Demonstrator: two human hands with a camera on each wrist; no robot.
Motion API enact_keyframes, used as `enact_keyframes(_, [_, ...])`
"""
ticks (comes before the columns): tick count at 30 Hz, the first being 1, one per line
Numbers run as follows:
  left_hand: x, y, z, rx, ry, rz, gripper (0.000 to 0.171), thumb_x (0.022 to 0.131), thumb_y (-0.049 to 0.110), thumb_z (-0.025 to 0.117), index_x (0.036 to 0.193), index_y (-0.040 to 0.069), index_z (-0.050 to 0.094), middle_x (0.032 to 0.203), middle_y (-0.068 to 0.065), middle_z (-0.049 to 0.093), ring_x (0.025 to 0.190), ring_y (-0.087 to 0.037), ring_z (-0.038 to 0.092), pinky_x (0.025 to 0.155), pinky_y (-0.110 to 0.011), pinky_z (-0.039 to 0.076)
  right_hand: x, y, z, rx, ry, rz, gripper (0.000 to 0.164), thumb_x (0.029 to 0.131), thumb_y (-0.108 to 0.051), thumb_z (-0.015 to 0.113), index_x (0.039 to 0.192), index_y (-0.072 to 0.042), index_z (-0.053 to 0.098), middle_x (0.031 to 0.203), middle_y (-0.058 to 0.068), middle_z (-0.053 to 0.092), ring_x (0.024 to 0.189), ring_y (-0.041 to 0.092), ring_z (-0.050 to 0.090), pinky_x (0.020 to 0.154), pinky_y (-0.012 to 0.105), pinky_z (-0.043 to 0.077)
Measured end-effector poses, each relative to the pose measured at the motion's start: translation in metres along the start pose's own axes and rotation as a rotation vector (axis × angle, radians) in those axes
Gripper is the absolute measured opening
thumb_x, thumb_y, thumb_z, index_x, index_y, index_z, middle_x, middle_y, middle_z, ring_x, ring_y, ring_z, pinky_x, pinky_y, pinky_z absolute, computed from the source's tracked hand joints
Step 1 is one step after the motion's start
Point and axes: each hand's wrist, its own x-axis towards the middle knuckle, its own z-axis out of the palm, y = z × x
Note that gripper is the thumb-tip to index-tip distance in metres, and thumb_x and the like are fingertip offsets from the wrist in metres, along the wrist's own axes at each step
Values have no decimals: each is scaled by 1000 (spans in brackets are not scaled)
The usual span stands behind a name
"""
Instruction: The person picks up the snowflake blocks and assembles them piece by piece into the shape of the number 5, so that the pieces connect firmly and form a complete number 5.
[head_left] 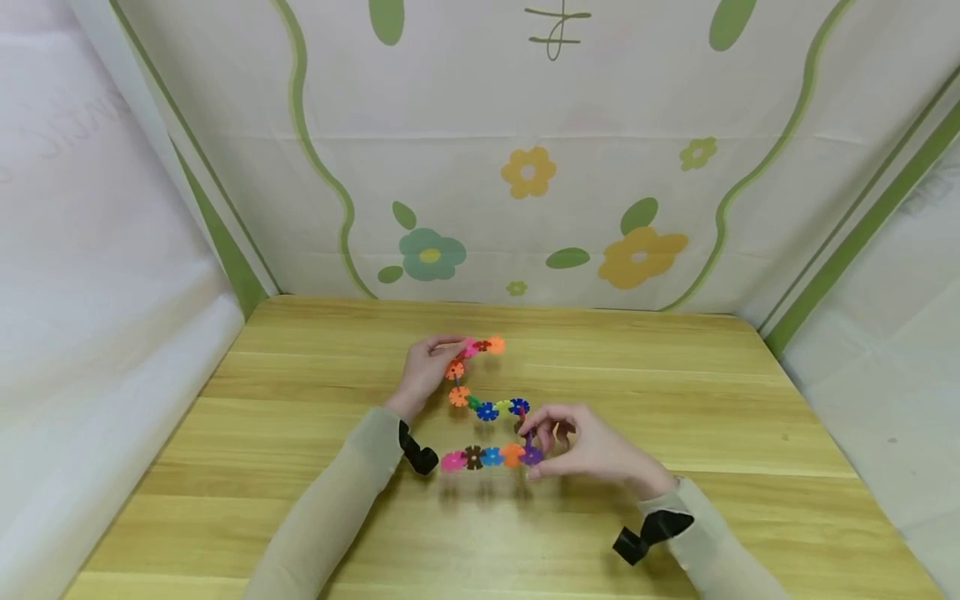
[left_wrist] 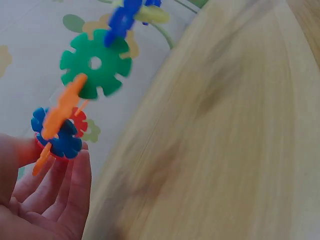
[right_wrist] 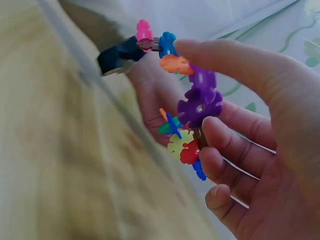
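Observation:
A chain of interlocking plastic snowflake discs (head_left: 487, 411) in many colours winds in an S-like shape over the wooden table, its shadows falling below. At its far end, my left hand (head_left: 427, 371) pinches it near a pink disc (head_left: 469, 347). My right hand (head_left: 600, 446) holds the near bend between thumb and fingers, at a purple disc (head_left: 532, 456). From there a row ending in a pink disc (head_left: 453, 462) points left. The left wrist view shows a green disc (left_wrist: 95, 64) beyond the held part; the right wrist view shows two linked purple discs (right_wrist: 200, 107) at my fingers.
The wooden table (head_left: 750, 400) stretches out on both sides of the hands. Behind it hangs a white cloth wall (head_left: 465, 183) printed with flowers, and more cloth (head_left: 97, 250) stands at the sides. A black strap (head_left: 418, 450) circles each wrist.

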Motion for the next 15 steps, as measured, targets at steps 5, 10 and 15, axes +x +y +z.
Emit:
enact_keyframes(5, [-2, -1, 1, 13, -55, 10, 29, 104, 14, 62, 133, 12, 68, 116, -8, 72, 104, -26, 69, 86, -35, 55, 5, -12, -13, 64, 49, -102, 37, 80, -11, 88, 113, -14, 71, 80, 4, 63, 69, 26, 54, 62, 35, 44])
enact_keyframes(10, [-5, -1, 2, -3, -129, -18, 26, 106, 11, 55, 127, 9, 71, 125, -7, 67, 105, -25, 68, 85, -32, 58, 10, -21, -24, 99, 65, -170, 31, 83, -5, 83, 111, -14, 70, 76, 5, 61, 66, 20, 51, 59, 32, 41])
enact_keyframes(15, [-7, -1, 2, -30, -189, -40, 31, 109, 16, 47, 128, 6, 70, 124, -11, 67, 104, -24, 66, 88, -36, 57, 17, -26, -30, 171, 73, -224, 17, 89, -4, 76, 104, -8, 70, 79, 7, 61, 67, 20, 52, 60, 32, 44])
